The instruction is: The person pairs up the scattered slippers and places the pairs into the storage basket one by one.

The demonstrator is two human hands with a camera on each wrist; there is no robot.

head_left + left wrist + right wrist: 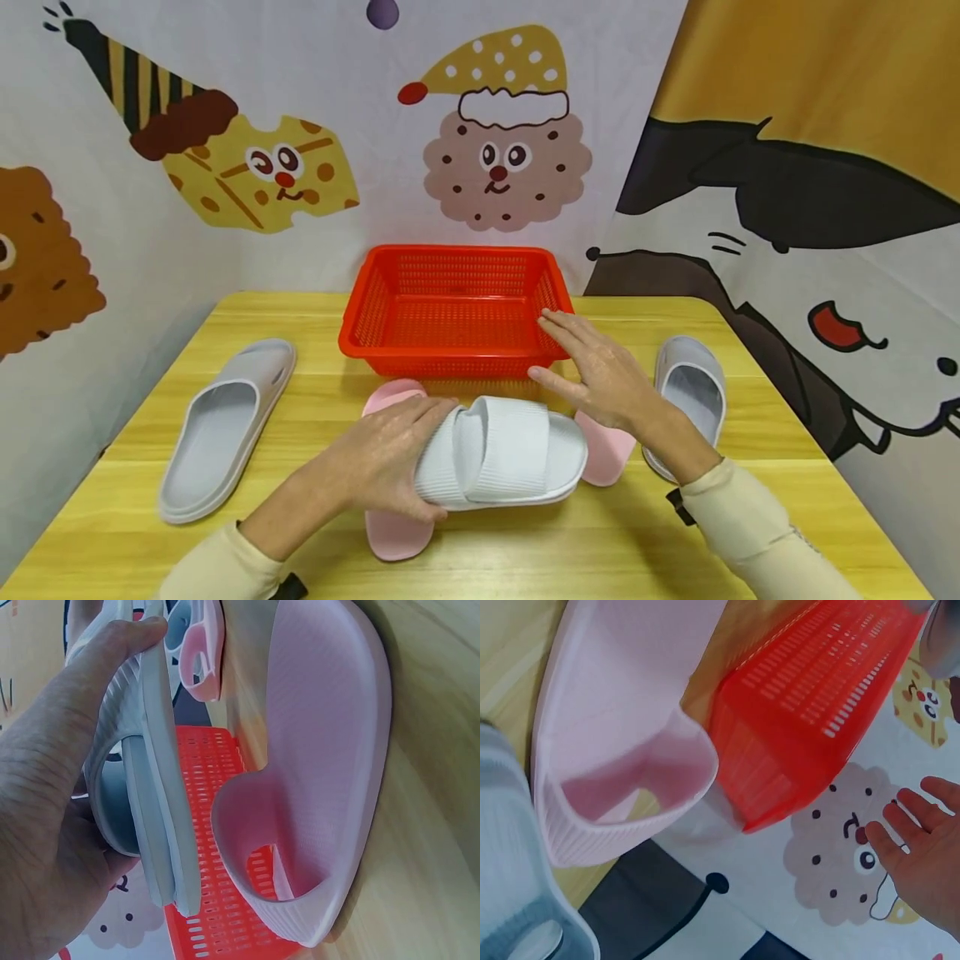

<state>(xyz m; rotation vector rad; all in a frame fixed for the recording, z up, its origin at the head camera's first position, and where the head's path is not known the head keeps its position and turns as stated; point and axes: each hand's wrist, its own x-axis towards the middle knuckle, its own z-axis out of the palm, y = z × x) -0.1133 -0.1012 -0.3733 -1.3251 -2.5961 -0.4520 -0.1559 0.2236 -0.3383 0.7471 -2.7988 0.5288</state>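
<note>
My left hand [397, 454] grips one end of a white slipper [517, 450], the thumb along its near side. The slipper has a broad ribbed strap and is held sideways above the table, in front of the basket. In the left wrist view its sole edge [169, 802] shows a lengthwise groove. My right hand [600, 375] is spread with nothing in it, near the basket's front right corner, beyond the slipper's free end. A pink slipper [399, 535] lies partly hidden under my left hand; another pink slipper [606, 450] lies below my right hand.
A red perforated basket [457, 364] stands at the table's back edge with nothing inside. One grey slipper [225, 425] lies at the left, another grey slipper [693, 392] at the right, partly behind my right forearm. A cartoon-printed cloth [300, 50] hangs behind the table.
</note>
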